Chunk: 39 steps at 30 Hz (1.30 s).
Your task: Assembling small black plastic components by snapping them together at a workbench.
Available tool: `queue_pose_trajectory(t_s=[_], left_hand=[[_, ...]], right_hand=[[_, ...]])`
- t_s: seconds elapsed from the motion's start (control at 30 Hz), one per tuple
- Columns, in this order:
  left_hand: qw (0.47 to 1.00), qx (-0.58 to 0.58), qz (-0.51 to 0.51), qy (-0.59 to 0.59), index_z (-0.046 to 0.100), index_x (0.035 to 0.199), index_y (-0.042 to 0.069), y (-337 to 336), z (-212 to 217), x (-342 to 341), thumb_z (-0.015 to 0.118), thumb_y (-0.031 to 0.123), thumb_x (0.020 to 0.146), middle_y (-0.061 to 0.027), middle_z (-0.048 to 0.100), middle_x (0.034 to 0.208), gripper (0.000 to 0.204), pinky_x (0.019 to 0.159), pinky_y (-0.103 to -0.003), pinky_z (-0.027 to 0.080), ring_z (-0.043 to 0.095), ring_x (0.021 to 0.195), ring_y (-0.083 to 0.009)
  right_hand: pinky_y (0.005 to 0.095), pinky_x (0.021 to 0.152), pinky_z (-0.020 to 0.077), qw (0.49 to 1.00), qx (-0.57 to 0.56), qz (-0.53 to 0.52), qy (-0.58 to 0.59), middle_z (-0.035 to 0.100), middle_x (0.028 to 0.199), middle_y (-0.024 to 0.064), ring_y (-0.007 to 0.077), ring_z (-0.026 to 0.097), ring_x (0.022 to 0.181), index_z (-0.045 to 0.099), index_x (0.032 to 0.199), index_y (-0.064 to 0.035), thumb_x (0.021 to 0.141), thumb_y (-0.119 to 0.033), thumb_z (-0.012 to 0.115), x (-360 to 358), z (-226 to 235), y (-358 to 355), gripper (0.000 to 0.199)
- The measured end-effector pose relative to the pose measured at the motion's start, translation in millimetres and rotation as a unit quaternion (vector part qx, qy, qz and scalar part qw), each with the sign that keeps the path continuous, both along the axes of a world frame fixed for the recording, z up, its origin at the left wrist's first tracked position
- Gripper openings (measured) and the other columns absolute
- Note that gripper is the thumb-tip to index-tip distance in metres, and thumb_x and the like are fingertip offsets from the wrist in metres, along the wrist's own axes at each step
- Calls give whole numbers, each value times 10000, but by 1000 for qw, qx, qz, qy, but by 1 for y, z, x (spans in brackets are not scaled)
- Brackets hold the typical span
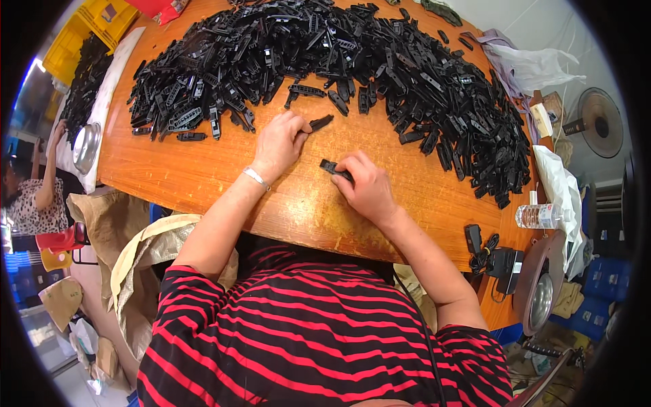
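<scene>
Between the closed fingers of my left hand [279, 144] is a slim black plastic part [321, 123], its free end pointing right and away from me. My right hand [368, 183], a little nearer and to the right, grips a second black plastic part [328, 165] that sticks out to the left of the fingertips. The two parts are apart. Just beyond my hands lie a few loose black parts, among them a long ribbed piece [306, 89]. A wide arc-shaped heap of similar black parts [271, 47] curves around both hands.
The wooden table [298, 210] has its near edge against my body. At its right side are a black adapter with a coiled cable [505, 268], a plastic bottle [539, 216] and a fan [600, 125]. On the left are a yellow crate [88, 34], sacks [146, 251] and another person [41, 193].
</scene>
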<state>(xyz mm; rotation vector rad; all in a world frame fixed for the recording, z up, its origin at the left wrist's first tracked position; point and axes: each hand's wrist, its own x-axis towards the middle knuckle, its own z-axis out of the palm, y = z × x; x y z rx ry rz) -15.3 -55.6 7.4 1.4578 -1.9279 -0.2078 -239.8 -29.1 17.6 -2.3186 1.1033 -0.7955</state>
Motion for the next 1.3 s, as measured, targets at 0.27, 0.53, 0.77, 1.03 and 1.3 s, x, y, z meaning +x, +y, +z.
queue_pose_trajectory(t_s=[0.27,0.53,0.77,1.03,1.3], left_hand=[[977,164,-26,137,611,891,19,10,30,-13,683,-13,796,-79,649,830,124,671,-296,514,662,790,-173],[866,315,-58,383,647,981,-2,13,21,-21,692,36,842,-15,645,829,151,679,-262,507,600,765,-92],[873,352,-43,335,651,955,2,17,10,-25,715,101,846,-17,637,803,161,666,-257,502,583,722,-95],[901,347,-15,259,655,874,23,14,4,-30,744,147,823,-21,634,760,160,635,-269,492,581,695,-104],[919,356,-26,164,611,846,20,1,0,-26,770,183,793,-67,618,742,234,620,-327,483,572,668,-169]], right_hand=[[303,660,499,991,-17,-79,-109,659,982,117,187,636,764,638,1070,-19,868,-129,691,9,20,-33,236],[224,418,416,902,360,-93,-217,623,638,34,77,522,457,623,965,1,945,-100,612,-1,17,-14,103],[231,358,386,906,375,-119,-155,595,578,56,87,498,391,503,900,-15,958,-131,594,1,15,-3,159],[258,370,399,895,407,-135,-119,592,583,66,109,514,406,491,906,-13,938,-153,618,2,10,-8,191],[291,402,423,899,418,-131,-14,594,584,67,139,546,435,496,899,-12,921,-191,644,6,29,-21,234]])
